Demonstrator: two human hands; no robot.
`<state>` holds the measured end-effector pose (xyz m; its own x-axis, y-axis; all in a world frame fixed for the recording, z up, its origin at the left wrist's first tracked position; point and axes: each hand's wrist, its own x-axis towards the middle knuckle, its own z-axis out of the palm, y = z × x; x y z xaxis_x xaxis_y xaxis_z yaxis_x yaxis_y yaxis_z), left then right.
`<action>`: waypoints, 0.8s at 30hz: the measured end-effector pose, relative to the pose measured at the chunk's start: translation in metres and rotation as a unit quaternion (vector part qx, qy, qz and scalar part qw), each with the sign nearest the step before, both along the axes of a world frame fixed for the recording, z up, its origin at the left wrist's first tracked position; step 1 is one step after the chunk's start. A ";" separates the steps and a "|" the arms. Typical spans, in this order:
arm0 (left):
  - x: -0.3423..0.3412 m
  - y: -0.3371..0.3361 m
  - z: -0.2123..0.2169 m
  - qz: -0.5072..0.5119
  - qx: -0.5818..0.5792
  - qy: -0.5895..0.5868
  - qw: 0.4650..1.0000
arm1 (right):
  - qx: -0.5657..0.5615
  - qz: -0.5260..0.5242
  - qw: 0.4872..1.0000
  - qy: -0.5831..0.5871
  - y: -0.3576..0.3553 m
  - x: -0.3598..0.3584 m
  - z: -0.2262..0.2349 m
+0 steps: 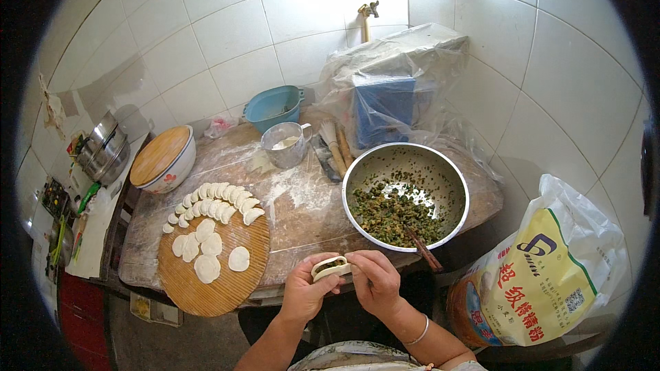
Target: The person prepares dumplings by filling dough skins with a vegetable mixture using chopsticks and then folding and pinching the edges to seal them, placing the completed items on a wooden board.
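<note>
Between my two hands, over the table's front edge, is a partly folded dumpling with dark green filling showing in its opening. My left hand cups it from the left, thumb along its near side. The fingers of my right hand pinch its right end. A steel bowl of chopped green filling stands just beyond my right hand, with chopsticks leaning over its near rim. To the left, a round wooden board carries several flat dough wrappers and rows of folded dumplings.
A lidded white basin, a blue-green colander, a plastic measuring cup of flour and a brush stand along the back. Plastic sheeting covers a blue box. A large flour bag stands at right. Flour dusts the wooden table.
</note>
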<state>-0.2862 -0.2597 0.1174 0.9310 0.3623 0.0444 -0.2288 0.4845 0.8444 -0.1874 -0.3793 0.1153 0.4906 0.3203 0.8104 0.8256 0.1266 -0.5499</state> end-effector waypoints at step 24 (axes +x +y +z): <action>0.004 -0.011 -0.002 0.028 0.049 0.017 0.998 | 0.001 0.007 1.000 -0.009 -0.002 -0.001 -0.009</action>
